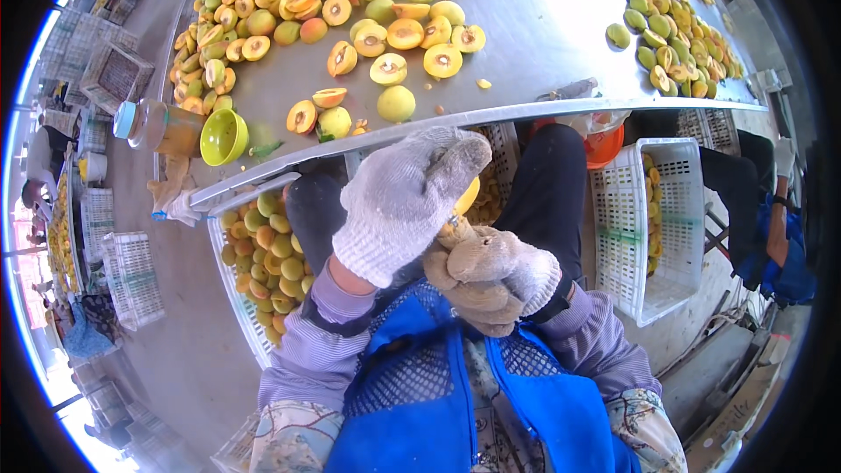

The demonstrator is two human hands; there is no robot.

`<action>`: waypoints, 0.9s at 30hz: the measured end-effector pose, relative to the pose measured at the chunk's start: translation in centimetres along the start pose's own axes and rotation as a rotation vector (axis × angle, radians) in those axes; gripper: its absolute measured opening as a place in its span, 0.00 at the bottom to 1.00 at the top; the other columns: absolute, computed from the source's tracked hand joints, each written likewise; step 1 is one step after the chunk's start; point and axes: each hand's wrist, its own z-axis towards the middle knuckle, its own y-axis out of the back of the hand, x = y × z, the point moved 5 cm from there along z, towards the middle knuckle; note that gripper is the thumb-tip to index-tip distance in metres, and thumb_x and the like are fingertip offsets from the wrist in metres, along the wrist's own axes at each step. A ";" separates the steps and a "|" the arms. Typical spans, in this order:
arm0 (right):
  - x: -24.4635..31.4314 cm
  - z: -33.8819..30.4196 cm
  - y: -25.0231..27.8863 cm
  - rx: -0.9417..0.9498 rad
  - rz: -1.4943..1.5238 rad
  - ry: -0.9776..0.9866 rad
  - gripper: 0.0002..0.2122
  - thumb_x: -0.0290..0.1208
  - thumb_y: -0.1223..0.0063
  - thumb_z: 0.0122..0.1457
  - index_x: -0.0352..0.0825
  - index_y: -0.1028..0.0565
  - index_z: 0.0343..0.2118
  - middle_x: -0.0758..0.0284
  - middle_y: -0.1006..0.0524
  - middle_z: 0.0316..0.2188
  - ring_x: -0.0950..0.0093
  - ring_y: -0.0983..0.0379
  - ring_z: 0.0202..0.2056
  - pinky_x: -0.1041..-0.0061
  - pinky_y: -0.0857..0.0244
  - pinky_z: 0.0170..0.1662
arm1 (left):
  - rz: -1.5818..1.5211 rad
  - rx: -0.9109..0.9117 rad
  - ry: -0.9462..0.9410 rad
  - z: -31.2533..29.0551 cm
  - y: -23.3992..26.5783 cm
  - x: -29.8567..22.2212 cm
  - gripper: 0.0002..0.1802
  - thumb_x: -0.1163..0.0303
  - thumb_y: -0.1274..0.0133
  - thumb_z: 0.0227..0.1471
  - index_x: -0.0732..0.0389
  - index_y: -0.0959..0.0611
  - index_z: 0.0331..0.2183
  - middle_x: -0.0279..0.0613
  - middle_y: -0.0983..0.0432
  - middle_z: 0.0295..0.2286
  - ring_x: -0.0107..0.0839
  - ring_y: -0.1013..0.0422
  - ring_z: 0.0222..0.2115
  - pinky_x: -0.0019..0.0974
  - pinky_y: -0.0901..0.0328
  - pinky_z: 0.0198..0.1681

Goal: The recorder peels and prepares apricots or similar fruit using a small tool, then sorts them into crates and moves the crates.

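Note:
My left hand (412,197), in a pale knitted glove, is closed on a yellow peach (468,196), mostly hidden behind the fingers. Just below it, my right hand (495,276), in a dirtier tan glove, is curled into a fist. A small metallic bit shows at the top of that fist, close to the peach, but the thing held is too covered to name. Both hands are over my lap, in front of the metal table (526,44). Halved peaches (405,34), several with stones showing, lie on the table beyond.
A crate of whole peaches (272,254) stands left of my legs. On the right is a white crate (653,228) with fruit inside. A green bowl (224,137) and a jar of brownish liquid (162,127) sit at the table's left edge. Another person (775,236) is at far right.

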 end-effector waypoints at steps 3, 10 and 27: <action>0.0 -0.2 0.0 0.088 0.080 0.029 0.16 0.40 0.45 0.60 0.30 0.31 0.36 0.73 0.34 0.13 0.81 0.39 0.09 0.79 0.41 0.11 | 0.021 -0.075 -0.065 -0.3 -0.2 -0.3 0.16 0.59 0.45 0.58 0.62 0.15 0.39 0.43 0.18 0.33 0.31 0.23 0.34 0.31 0.30 0.38; -0.3 -0.3 0.2 0.117 0.065 -0.003 0.16 0.38 0.44 0.59 0.29 0.31 0.38 0.70 0.32 0.13 0.80 0.38 0.08 0.77 0.40 0.10 | -0.706 -0.062 0.023 -1.7 -1.5 1.4 0.24 0.57 0.48 0.60 0.70 0.20 0.45 0.51 0.20 0.36 0.32 0.23 0.31 0.33 0.28 0.37; -0.6 -0.1 -1.4 0.098 -0.056 -0.008 0.17 0.38 0.40 0.57 0.28 0.30 0.38 0.69 0.31 0.14 0.79 0.37 0.10 0.80 0.42 0.10 | -1.205 -0.071 0.291 -3.0 -2.2 1.7 0.31 0.44 0.54 0.61 0.67 0.20 0.42 0.50 0.20 0.33 0.33 0.23 0.27 0.31 0.27 0.30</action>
